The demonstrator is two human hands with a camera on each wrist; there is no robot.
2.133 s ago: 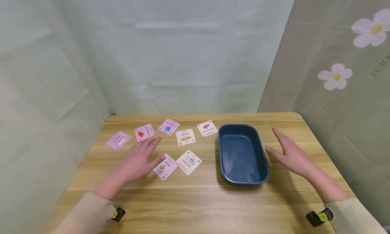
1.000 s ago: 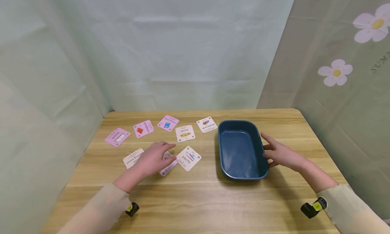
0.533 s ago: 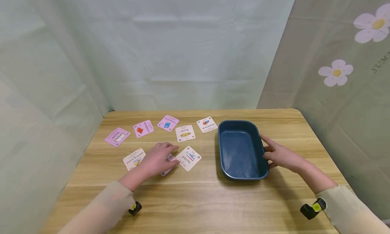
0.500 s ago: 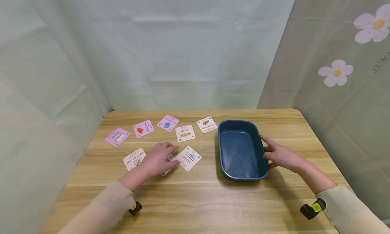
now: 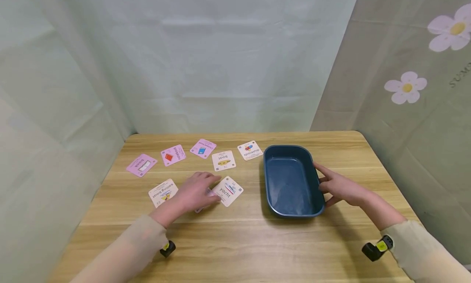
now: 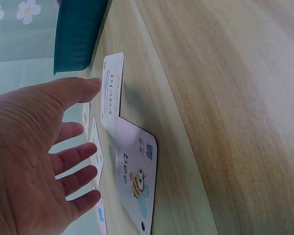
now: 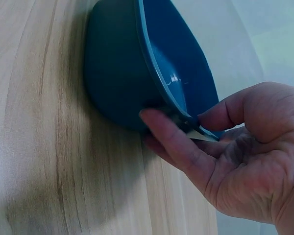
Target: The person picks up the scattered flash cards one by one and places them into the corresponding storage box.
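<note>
Both the bee card and the yacht card lie touching on the tabletop by my left hand, loose-fingered and grasping nothing that I can see from here, while my right hand pinches the blue tray at its right side.

Hands, scattered cards, blue bin

in head view, bee card mostly hidden by left hand, upper flower cropped
</note>
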